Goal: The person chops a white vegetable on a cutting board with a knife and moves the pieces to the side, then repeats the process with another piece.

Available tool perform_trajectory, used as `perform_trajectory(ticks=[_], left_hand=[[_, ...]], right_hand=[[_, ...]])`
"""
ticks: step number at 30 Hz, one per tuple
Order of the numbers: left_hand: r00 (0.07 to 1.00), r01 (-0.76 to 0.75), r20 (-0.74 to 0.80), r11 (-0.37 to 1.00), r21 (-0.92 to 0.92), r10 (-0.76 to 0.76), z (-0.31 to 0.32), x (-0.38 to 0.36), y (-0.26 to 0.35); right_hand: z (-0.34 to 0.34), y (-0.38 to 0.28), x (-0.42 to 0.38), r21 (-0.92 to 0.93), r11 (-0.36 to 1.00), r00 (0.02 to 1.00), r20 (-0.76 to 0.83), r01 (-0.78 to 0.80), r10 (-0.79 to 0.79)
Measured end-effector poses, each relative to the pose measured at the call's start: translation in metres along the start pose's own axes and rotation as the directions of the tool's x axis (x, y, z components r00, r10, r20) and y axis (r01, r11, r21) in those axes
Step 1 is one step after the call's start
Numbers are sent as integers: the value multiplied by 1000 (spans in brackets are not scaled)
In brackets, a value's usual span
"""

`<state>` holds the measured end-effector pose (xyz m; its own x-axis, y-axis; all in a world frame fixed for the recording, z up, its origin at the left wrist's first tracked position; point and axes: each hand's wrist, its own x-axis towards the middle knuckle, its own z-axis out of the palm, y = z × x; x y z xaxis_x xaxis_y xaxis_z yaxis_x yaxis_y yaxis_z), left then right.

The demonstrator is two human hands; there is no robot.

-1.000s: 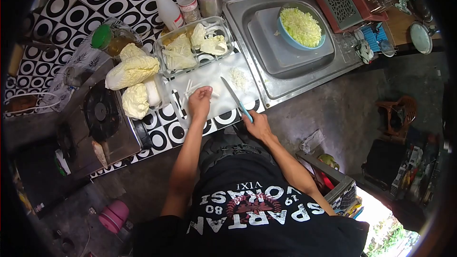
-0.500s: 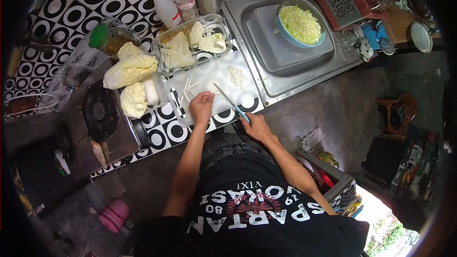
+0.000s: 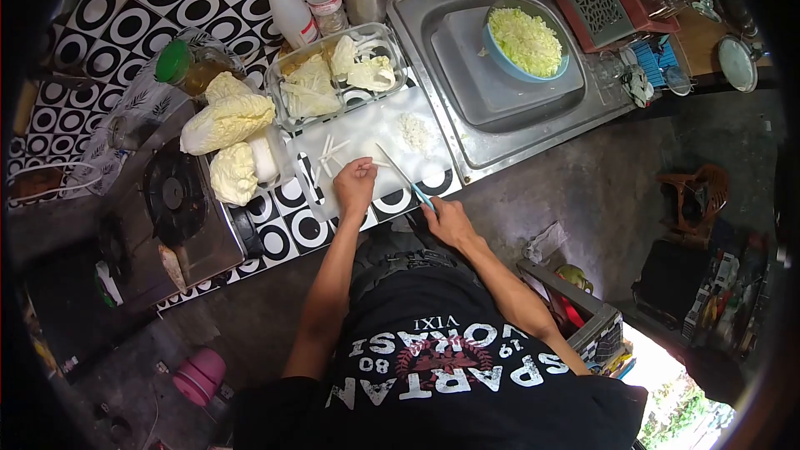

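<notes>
My right hand (image 3: 446, 218) grips the teal handle of a knife (image 3: 402, 173), whose blade slants across the white cutting board (image 3: 375, 129) toward my left hand. My left hand (image 3: 357, 182) is curled on the board, pinching a pale cabbage stem piece at the blade's tip. Thin white stem strips (image 3: 329, 151) lie just left of that hand. A small pile of chopped cabbage (image 3: 414, 130) sits on the board to the right.
A clear glass dish (image 3: 337, 75) of cabbage leaves stands behind the board. Napa cabbage heads (image 3: 227, 123) rest by a gas stove (image 3: 171, 200). A blue bowl (image 3: 527, 43) of shredded cabbage sits in the steel sink (image 3: 492, 125). Bottles (image 3: 308, 8) line the patterned counter.
The knife blade swung left toward my left hand and now meets the stem piece. My left hand shifted slightly toward me on the board.
</notes>
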<state>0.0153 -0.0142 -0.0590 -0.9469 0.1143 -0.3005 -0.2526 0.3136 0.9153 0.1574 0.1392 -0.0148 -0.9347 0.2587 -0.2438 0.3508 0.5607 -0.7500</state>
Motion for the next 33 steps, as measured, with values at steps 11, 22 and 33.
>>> perform_trajectory(ticks=[11,22,33], left_hand=[[993,-96,-54,981,169,106,5,4,-4],[987,-108,-95,966,235,133,5,4,1],[981,-104,-135,964,246,140,6,3,0]], right_hand=[[-10,-2,-7,44,995,992,94,-84,80],[-35,-3,4,-53,998,975,221,-25,36],[-72,2,34,-227,968,948,318,105,-28]])
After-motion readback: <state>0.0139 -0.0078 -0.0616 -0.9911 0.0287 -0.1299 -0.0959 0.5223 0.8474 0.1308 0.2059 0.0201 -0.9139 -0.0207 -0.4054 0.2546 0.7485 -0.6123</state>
